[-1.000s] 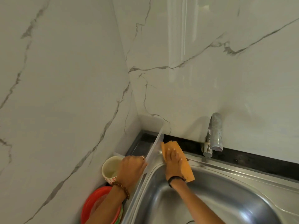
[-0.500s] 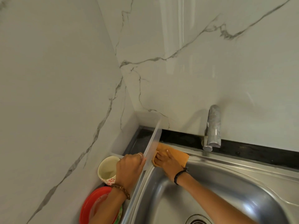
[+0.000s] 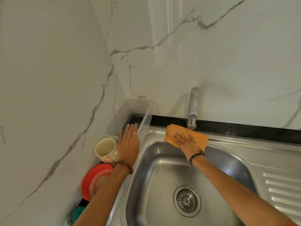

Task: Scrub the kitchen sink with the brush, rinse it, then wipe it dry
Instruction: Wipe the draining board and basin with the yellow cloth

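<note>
- Both hands lie flat: the right hand presses straight fingers on an orange cloth on the back rim of the sink, just under the tap; the left hand is released, its fingers extended beside a clear plastic divider and gripping nothing.
- Judged from this, the drying step is in hand; no brush can be made out.
- To do it well, the cloth should stay spread under the palm and travel along the rim in overlapping strokes, then go down into the basin toward the drain.
- Brushed steel shows streaks readily; the rounded corners and ribbed drainboard call for fingertip pressure.
- On the dark surface at left stand a ceramic cup and a red plate.
</note>
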`<state>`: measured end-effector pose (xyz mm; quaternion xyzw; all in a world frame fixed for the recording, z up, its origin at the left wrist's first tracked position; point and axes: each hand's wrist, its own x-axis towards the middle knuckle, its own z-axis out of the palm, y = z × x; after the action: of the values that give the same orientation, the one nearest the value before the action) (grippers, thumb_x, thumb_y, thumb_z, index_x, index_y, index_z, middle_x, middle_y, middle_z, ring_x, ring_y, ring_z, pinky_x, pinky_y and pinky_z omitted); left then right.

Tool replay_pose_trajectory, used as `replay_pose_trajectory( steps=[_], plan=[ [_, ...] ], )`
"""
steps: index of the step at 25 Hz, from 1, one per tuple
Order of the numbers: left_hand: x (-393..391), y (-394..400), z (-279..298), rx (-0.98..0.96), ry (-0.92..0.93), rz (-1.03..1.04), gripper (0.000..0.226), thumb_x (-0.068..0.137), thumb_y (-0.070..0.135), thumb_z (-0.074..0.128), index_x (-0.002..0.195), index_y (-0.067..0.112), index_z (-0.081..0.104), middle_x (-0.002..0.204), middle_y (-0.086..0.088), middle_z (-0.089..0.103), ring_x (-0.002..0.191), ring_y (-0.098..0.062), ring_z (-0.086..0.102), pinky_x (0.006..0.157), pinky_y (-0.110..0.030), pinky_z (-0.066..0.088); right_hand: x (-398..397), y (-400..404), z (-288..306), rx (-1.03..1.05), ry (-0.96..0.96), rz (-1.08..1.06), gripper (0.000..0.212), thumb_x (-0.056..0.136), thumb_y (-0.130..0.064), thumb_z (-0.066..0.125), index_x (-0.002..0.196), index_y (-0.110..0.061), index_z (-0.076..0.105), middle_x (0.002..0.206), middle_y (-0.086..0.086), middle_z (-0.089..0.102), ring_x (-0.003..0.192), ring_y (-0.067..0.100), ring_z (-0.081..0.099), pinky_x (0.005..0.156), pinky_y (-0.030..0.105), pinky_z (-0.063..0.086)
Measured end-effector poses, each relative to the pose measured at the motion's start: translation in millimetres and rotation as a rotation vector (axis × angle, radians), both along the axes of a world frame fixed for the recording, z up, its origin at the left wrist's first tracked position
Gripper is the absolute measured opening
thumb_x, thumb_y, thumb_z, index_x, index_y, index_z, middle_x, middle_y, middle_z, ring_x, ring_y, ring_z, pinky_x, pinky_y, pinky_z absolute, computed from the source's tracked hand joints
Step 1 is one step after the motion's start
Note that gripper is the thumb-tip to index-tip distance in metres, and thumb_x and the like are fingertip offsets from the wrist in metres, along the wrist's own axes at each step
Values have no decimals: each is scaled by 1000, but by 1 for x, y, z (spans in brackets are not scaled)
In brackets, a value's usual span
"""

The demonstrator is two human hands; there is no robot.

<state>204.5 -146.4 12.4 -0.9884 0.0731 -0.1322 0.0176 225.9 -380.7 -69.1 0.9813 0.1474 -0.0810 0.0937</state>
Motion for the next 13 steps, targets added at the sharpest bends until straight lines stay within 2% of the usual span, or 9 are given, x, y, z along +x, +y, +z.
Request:
replay_pose_trajectory(
  steps=[3, 7, 10, 13],
  plan=[
    [-16, -29, -11, 33, -87, -199, 66, 74, 11, 69, 134, 0, 44, 137, -19, 47, 129, -31, 43, 105, -49, 31, -23, -44, 5, -40, 14, -74, 80, 91, 9, 37, 149, -19, -11, 156, -2, -16, 146, 19, -9, 117, 43, -1],
    [-32, -73, -26, -25, 92, -323, 76, 79, 31, 68, 141, 4, 34, 146, -17, 35, 137, -28, 31, 110, -40, 18, -46, -97, 14, -108, 74, -155, 77, 93, 8, 34, 149, -21, -11, 156, -3, -18, 146, 18, -9, 118, 42, 1],
    [-37, -107, -40, 4, 247, -391, 78, 93, 41, 46, 148, 8, 0, 156, -12, -4, 144, -24, -7, 113, -34, -8, -71, -136, 19, -135, 100, -255, 74, 94, 6, 32, 149, -20, -10, 157, -2, -16, 146, 18, -7, 118, 42, 4],
    [-45, -151, -50, 61, 296, -429, 81, 95, 49, 36, 146, 9, -12, 155, -11, -16, 142, -24, -16, 111, -32, -16, -83, -169, 27, -121, 152, -307, 67, 97, -3, 33, 150, -22, -4, 157, -3, -12, 146, 18, -6, 118, 43, 3]
  ],
)
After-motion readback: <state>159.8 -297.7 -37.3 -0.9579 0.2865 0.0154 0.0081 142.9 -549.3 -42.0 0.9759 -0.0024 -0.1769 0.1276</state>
